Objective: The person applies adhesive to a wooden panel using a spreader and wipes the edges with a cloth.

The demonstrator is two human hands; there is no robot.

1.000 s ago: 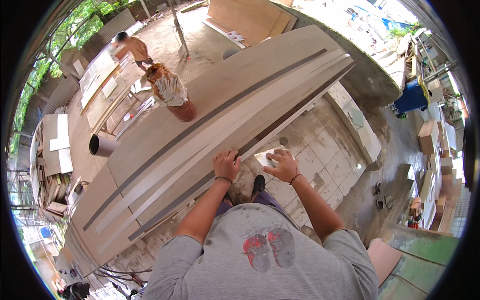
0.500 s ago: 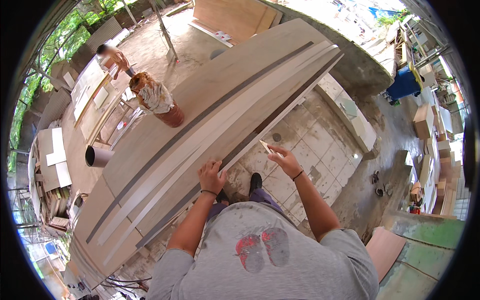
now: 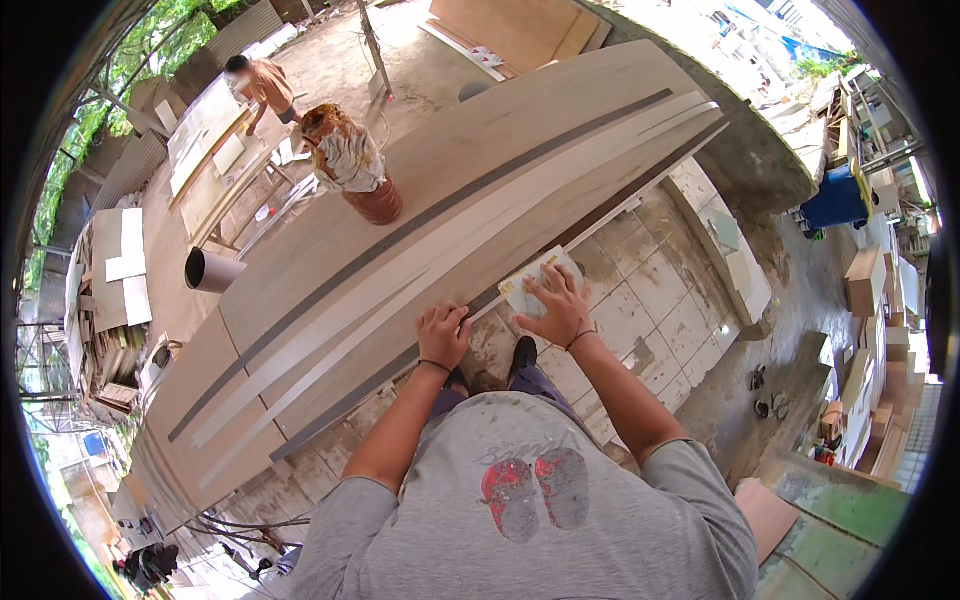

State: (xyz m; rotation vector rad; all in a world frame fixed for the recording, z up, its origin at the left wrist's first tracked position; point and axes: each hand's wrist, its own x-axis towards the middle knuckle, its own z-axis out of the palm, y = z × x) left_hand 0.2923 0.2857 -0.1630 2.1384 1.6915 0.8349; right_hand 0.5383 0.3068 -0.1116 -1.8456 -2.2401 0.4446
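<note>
Across the bench in front of me lies a long wooden board (image 3: 470,215) with dark and pale strips running lengthwise. My left hand (image 3: 443,335) rests on its near edge, fingers over a dark edge strip (image 3: 484,302) and apparently gripping nothing. Farther right along that edge, my right hand (image 3: 556,308) holds a thin, pale rectangular plate (image 3: 522,291) with yellowish stains. Its fingers are spread over the plate's face. The plate overlaps the strip; whether it presses on it I cannot tell. A reddish-brown can (image 3: 376,203), topped with crumpled, brown-stained wrapping, stands on the far side.
A dark-mouthed tube (image 3: 213,270) lies beyond the board's left part. Farther off, another person (image 3: 268,90) is at a bench with panels (image 3: 205,150). Pale floor tiles (image 3: 640,290) and a low ledge (image 3: 715,235) lie to the right, with a blue bin (image 3: 838,195) beyond.
My right hand has brought the plate, earlier held edge-on above the tiles, to the board's near edge and spread its fingers over it. My left hand stays on the edge. The whole view has shifted.
</note>
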